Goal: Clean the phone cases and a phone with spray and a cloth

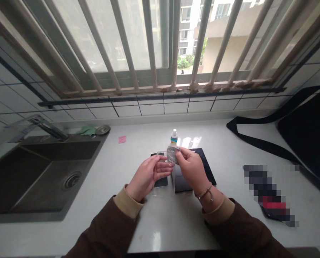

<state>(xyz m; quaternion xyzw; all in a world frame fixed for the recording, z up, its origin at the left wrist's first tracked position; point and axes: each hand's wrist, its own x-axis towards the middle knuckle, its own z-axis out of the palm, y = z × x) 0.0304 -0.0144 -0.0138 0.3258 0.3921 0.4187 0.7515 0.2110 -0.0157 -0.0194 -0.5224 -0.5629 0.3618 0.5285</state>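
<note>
Between thumb and fingers, my right hand [192, 165] pinches a crumpled, translucent grey piece of plastic [171, 153]; its exact kind is unclear. My left hand [150, 174] is open, fingers stretched out, with the fingertips at the plastic's left side; I cannot tell if they touch it. Below the left hand lies a dark, phone-like slab [161, 182], partly covered by the fingers. A dark flat tablet-like object [207, 167] with a grey panel [182, 182] beside it lies under my right hand. Just behind the hands a small white bottle [174, 137] with a blue and yellow label stands upright.
At the left is a sink [95, 152] with a faucet [52, 128], a green cloth [87, 130] and a metal drain cover [103, 129]. A pink note [122, 139] lies on the white counter [117, 229]. A black bag strap [259, 141] and a pixelated object [268, 195] lie right.
</note>
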